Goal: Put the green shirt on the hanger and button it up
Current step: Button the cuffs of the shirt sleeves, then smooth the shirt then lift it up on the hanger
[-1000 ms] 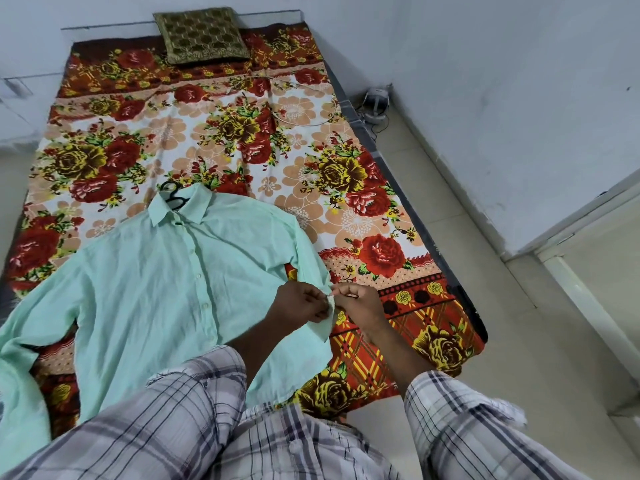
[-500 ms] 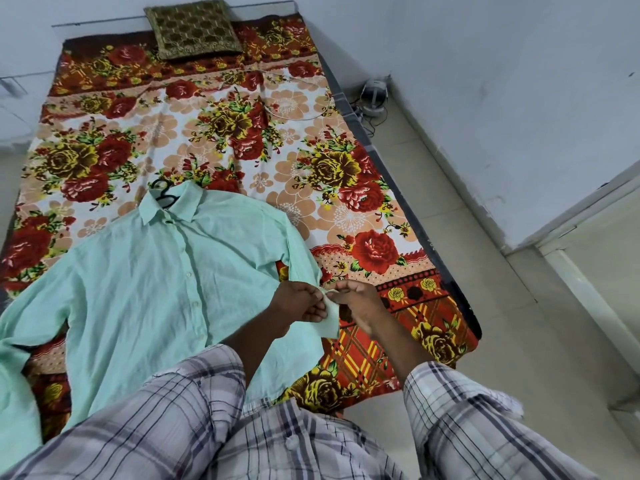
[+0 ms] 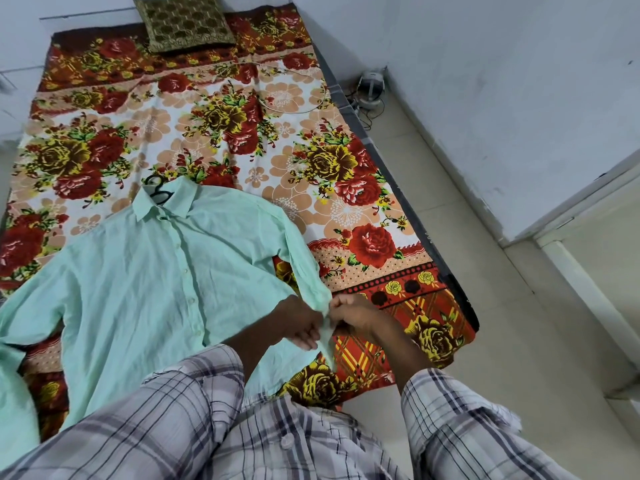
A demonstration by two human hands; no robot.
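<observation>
Head view, looking down at a bed spread with a thick floral sheet: big red and mustard roses on a cream and peach ground, with a plaid-and-rose border along the near edge. The green shirt lies flat on it, front up, a pale mint woven cloth with a soft, slightly crumpled surface. Its pointed collar lies toward the head of the bed, and the thin black hook of the hanger curls out of the neck opening. A row of small pale buttons runs down the placket, which looks closed as far as it can be seen. One sleeve stretches off to the left edge; the other runs down along the shirt's right side to the cuff.

Both hands meet at that cuff. The left hand is curled, fingers pinching the cuff's fabric from the left; the right hand is likewise curled, thumb and fingertips closed on the same strip from the right. The cuff hangs between them as a narrow, twisted band. Plaid grey-and-white sleeves with rolled ends cover both forearms.

A dark olive cushion with a gold honeycomb pattern sits at the head of the bed. A thin white cord loops across the sheet. The floor is smooth pale tile.
</observation>
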